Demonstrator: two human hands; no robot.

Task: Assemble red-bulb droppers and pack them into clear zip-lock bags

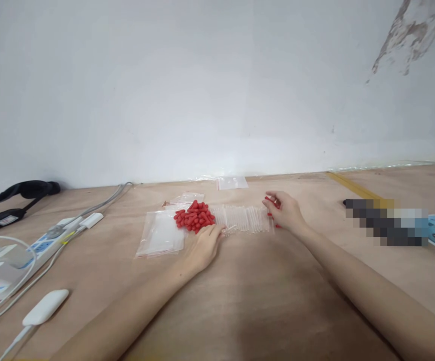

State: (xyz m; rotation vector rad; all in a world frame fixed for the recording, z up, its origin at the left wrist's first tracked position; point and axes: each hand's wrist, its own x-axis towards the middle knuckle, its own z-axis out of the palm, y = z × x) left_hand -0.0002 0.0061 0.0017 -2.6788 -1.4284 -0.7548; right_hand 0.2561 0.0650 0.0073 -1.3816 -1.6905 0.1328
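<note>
**Clear tubes are lying between my two hands, right hand at the red-tipped end**

I am working just below the middle of the frame, with a row of clear tubes (pixel 245 218) lying on the bench (pixel 217 306). The row is running left to right across the picture, while each tube's long axis is pointing roughly up and down the frame, leaning a little. My right hand (pixel 287 211) is curving over the row's right end, its thumb and fingers narrowed around a red cap (pixel 272 201). From that hand, the tubes are lying directly to the left in the frame, and the nearest are almost under my fingertips. A loose red piece (pixel 270 214) is showing just beneath those fingers; whether it is sitting on a tube, I cannot tell.

My left hand (pixel 205 244) is resting at the row's lower left, fingers bent and close together beside a few slanting tubes; I cannot tell whether it is gripping any. It is the hand nearer the heap of red caps (pixel 195 215), which is lying just above it, partly over the plastic bags (pixel 161 235) left of centre.
</note>
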